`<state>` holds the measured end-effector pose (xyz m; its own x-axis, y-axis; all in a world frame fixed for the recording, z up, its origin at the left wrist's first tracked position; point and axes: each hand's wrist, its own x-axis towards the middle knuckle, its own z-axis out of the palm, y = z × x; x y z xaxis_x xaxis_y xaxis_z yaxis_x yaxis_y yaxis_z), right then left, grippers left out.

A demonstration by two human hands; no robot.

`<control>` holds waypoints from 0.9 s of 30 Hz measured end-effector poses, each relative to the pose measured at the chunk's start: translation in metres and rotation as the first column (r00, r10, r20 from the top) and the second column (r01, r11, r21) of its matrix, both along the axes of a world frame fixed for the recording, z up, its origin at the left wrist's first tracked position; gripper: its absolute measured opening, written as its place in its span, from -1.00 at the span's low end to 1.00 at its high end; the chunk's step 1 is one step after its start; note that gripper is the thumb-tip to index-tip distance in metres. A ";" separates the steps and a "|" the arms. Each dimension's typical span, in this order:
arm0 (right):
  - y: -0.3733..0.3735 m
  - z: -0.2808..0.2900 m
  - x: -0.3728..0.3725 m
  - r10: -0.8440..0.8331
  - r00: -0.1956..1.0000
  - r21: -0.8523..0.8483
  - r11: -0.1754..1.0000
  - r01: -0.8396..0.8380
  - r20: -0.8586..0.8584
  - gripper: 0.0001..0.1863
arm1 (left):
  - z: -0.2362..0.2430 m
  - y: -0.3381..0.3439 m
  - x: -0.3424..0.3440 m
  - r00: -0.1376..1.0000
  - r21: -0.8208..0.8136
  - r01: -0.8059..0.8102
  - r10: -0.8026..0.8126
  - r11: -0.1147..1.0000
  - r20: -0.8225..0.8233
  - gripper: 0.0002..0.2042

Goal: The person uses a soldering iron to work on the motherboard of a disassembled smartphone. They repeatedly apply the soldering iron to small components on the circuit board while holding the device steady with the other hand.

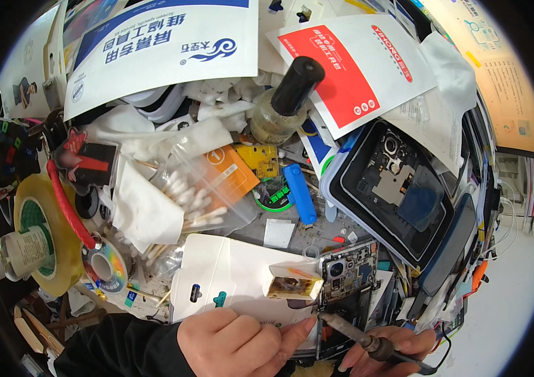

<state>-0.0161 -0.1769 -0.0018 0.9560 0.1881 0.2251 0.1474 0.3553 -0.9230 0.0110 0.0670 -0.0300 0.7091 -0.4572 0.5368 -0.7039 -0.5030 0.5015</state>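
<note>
An opened smartphone [350,276] with its circuit board and camera bare lies at the lower middle. My right hand [399,345] is closed round a soldering iron [377,345], whose metal tip points left at the phone's left edge. My left hand [235,344] has its fingers curled, with the index finger reaching to that same edge near the tip. Its thumb is hidden, and whatever it pinches cannot be made out. Just left of the phone's board sits a small open box of amber rosin [293,288], on a white card [220,276].
A larger phone housing [399,182] rests on a stack at right. A black-capped bottle [286,103] stands beyond. Cotton swabs [185,195] in a bag, a blue clip-like piece [299,193], a tape roll [28,195] and a solder spool [104,267] crowd the cluttered bench.
</note>
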 end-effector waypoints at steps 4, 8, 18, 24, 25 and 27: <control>0.005 0.000 0.000 -0.200 0.978 -0.249 0.946 0.207 0.051 -0.68 | 0.001 0.001 -0.001 1.000 -0.016 -0.006 0.005 1.000 -0.018 -0.57; 0.008 -0.001 0.003 -0.219 0.969 -0.282 0.928 0.244 0.116 -0.75 | 0.001 0.000 0.000 1.000 -0.009 -0.015 0.015 1.000 0.006 -0.57; 0.011 -0.002 0.005 -0.206 0.967 -0.418 0.873 0.252 0.152 -0.73 | 0.000 -0.001 0.000 1.000 -0.023 -0.028 0.028 0.999 -0.011 -0.56; 0.013 -0.003 0.006 -0.206 0.967 -0.421 0.872 0.251 0.151 -0.74 | -0.001 -0.002 0.000 0.999 -0.025 -0.041 0.041 0.999 0.002 -0.55; 0.013 -0.003 0.006 -0.203 0.967 -0.416 0.874 0.249 0.154 -0.75 | -0.001 -0.002 0.000 0.999 -0.025 -0.042 0.042 0.999 0.003 -0.55; 0.012 -0.004 0.007 -0.198 0.966 -0.404 0.880 0.250 0.167 -0.76 | -0.001 -0.001 -0.001 0.999 -0.018 -0.032 0.032 0.999 0.000 -0.55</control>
<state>-0.0093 -0.1646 -0.0059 0.9555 0.0735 0.2857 0.2927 -0.1152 -0.9492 0.0101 0.0662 -0.0312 0.7233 -0.4245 0.5446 -0.6875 -0.5164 0.5106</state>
